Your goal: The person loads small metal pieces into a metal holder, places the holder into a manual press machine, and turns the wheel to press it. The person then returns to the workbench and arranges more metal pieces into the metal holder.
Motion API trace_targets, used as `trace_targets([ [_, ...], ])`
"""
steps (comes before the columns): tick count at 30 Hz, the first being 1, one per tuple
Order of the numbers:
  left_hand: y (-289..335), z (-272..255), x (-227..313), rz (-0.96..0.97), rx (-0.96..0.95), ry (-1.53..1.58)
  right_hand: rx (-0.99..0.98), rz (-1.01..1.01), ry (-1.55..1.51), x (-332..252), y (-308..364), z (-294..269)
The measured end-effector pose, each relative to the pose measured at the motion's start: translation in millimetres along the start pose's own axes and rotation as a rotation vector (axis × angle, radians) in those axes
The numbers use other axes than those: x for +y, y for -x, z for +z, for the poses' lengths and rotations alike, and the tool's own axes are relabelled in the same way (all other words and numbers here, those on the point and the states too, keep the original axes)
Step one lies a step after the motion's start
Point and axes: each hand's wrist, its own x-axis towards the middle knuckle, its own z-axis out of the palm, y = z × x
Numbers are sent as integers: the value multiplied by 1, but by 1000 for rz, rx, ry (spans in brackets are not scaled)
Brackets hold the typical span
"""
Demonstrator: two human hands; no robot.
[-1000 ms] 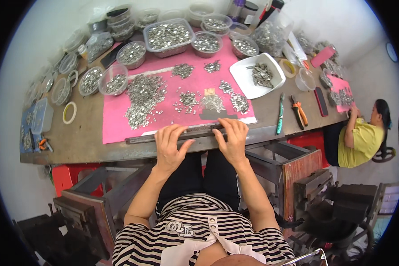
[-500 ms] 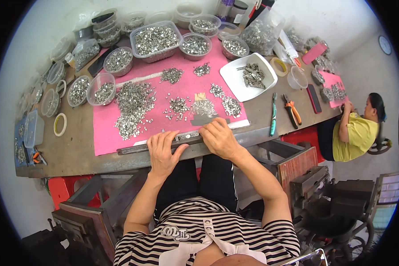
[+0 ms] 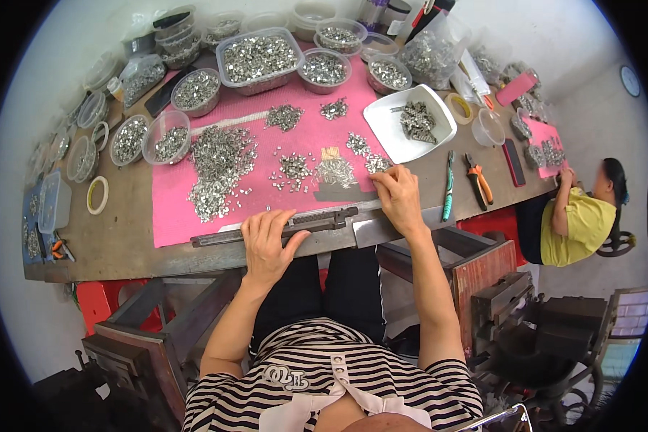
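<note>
A long dark slotted metal bar [image 3: 320,220] lies along the table's front edge. My left hand [image 3: 266,248] holds it near its middle, fingers over the top and thumb stretched along the near side. Off the bar's right end, my right hand [image 3: 402,194] reaches to a small pile of shiny metal pieces [image 3: 376,163] at the pink mat's right edge. Its fingertips are pinched together; what is between them is too small to make out. Thin silvery pins [image 3: 335,171] lie beside a flat grey strip [image 3: 344,195] on the pink mat [image 3: 169,223].
A large heap of metal pieces [image 3: 219,162] covers the mat's left. Filled plastic tubs [image 3: 259,61] line the back. Right of the mat are a white tray [image 3: 381,133], tweezers [image 3: 448,187] and orange-handled pliers [image 3: 479,183]. A co-worker in yellow [image 3: 579,227] sits at the far right.
My right hand has left the bar's right end and moved right and away from me to the small pile, uncovering the bar's end. My left hand stays on the bar.
</note>
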Motion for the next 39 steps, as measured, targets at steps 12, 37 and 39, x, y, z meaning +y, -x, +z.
trace_targets([
  [12,0,-1,0,-8,5,-4,-22,6,-229,-33,2,-3],
  [37,0,-1,-1,-2,20,16,34,-268,-225,-64,20,20],
  [39,-1,-1,-1,-5,18,12,119,-135,-177,-46,2,20],
])
